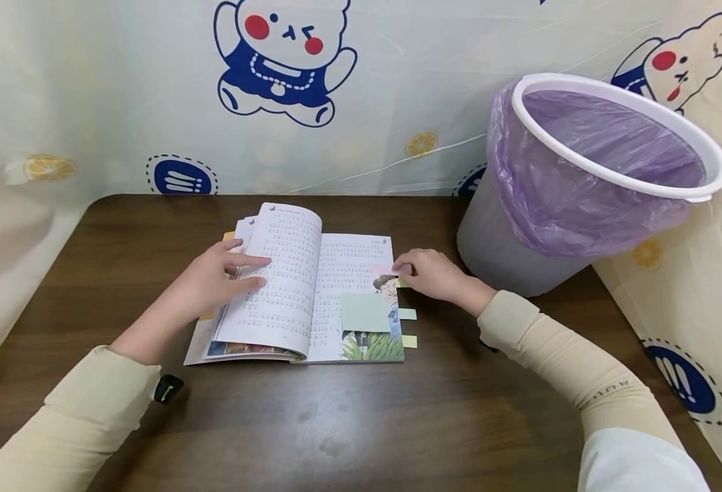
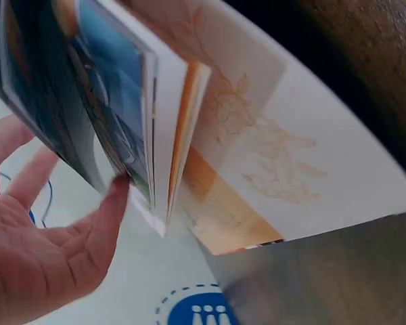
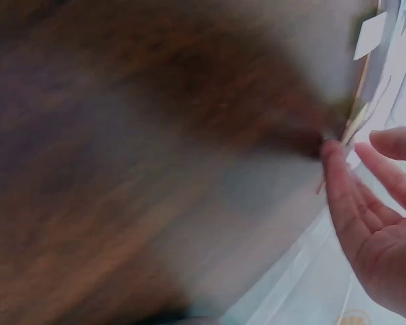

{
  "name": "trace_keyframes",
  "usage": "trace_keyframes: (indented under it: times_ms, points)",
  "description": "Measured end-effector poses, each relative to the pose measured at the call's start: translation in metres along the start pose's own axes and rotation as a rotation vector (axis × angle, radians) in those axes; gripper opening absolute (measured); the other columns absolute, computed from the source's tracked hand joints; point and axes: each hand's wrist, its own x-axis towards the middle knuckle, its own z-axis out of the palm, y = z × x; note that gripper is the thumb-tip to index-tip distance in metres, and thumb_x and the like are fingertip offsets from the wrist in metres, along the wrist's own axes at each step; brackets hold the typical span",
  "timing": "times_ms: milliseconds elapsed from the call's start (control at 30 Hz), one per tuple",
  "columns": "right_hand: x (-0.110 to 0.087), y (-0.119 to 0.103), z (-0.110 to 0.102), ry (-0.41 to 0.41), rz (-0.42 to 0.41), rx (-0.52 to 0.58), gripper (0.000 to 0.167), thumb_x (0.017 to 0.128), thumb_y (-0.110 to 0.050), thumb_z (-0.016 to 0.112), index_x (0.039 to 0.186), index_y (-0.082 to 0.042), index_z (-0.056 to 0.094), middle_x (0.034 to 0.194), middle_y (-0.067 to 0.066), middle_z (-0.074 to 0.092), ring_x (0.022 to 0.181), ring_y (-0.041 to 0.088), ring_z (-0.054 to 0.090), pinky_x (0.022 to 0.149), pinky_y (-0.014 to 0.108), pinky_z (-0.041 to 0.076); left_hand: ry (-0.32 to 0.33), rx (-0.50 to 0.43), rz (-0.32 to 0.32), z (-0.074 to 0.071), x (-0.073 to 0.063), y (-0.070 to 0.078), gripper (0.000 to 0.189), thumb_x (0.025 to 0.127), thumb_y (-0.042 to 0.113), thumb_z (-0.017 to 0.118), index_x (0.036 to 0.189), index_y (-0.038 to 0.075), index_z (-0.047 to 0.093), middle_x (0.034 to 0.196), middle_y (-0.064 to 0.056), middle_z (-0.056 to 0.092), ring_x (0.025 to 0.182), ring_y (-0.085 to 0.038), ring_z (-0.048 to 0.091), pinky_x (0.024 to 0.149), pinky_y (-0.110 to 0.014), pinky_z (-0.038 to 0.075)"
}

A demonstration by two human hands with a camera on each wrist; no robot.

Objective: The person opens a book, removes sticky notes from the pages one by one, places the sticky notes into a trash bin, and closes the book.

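Note:
An open book (image 1: 349, 249) lies on the table with printed text and a coloured picture on its right page. My left hand (image 1: 216, 277) holds a raised bundle of pages (image 1: 284, 273), some fingers over the top sheet, another finger (image 2: 115, 193) against the page edges underneath. At the book's right edge my right hand (image 1: 430, 273) pinches the end of a pink sticky tab (image 1: 382, 270); its fingertips partly hide it. A yellow-green tab (image 3: 356, 122) sticks out right beside those fingertips. A pale green sticky note (image 1: 365, 312) covers part of the right page.
Two more tabs, one pale (image 1: 407, 314) and one yellow-green (image 1: 409, 342), jut from the book's right edge. A grey bin (image 1: 509, 246) with a purple liner (image 1: 515, 171) stands at the back right. A patterned sheet (image 1: 392, 89) hangs behind the brown table (image 1: 330, 424).

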Motion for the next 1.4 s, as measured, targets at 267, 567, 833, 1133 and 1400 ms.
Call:
trace_keyframes:
  times_ms: [267, 567, 833, 1133, 1400]
  points:
    - [0.001, -0.012, -0.005, -0.083, 0.018, -0.117, 0.028, 0.098, -0.02, 0.071, 0.123, -0.007, 0.072, 0.133, 0.016, 0.062, 0.107, 0.029, 0.061, 0.098, 0.044, 0.05, 0.003, 0.208, -0.016, 0.013, -0.001, 0.014, 0.057, 0.093, 0.046, 0.074, 0.131, 0.006, 0.059, 0.166, -0.031, 0.005, 0.132, -0.063, 0.039, 0.083, -0.063, 0.051]
    - [0.002, -0.023, -0.003, -0.158, -0.001, -0.121, 0.043, 0.1, -0.023, 0.067, 0.14, -0.007, 0.062, 0.154, 0.018, 0.042, 0.113, 0.029, 0.06, 0.101, 0.044, 0.049, 0.017, 0.313, -0.005, 0.021, -0.001, 0.024, 0.075, 0.083, 0.056, 0.081, 0.121, -0.001, 0.051, 0.152, -0.035, 0.039, 0.065, -0.033, 0.059, 0.05, -0.037, 0.039]
    - [0.0, -0.031, 0.002, -0.185, -0.095, -0.142, 0.049, 0.102, -0.02, 0.061, 0.149, -0.007, 0.054, 0.159, 0.017, 0.037, 0.108, 0.023, 0.062, 0.095, 0.039, 0.051, 0.008, 0.393, 0.014, 0.022, -0.002, 0.033, 0.09, 0.084, 0.05, 0.084, 0.135, -0.011, 0.04, 0.109, -0.03, 0.06, 0.097, -0.045, 0.059, 0.067, -0.05, 0.051]
    - [-0.007, -0.036, 0.008, -0.127, -0.254, -0.21, 0.04, 0.099, -0.009, 0.068, 0.139, -0.007, 0.065, 0.15, 0.015, 0.051, 0.126, 0.032, 0.054, 0.1, 0.041, 0.049, 0.003, 0.404, 0.021, 0.023, 0.0, 0.04, 0.075, 0.087, 0.039, 0.084, 0.14, -0.003, 0.05, 0.157, -0.036, 0.029, 0.135, -0.063, 0.033, 0.085, -0.074, 0.047]
    - [-0.019, -0.048, 0.018, -0.162, -0.352, -0.237, 0.044, 0.098, -0.013, 0.07, 0.139, -0.001, 0.062, 0.146, 0.014, 0.056, 0.134, 0.032, 0.051, 0.111, 0.041, 0.041, -0.084, 0.333, 0.113, 0.028, 0.0, 0.048, 0.058, 0.091, 0.009, 0.078, 0.143, -0.003, 0.055, 0.16, -0.03, 0.029, 0.144, -0.057, 0.026, 0.107, -0.065, 0.037]
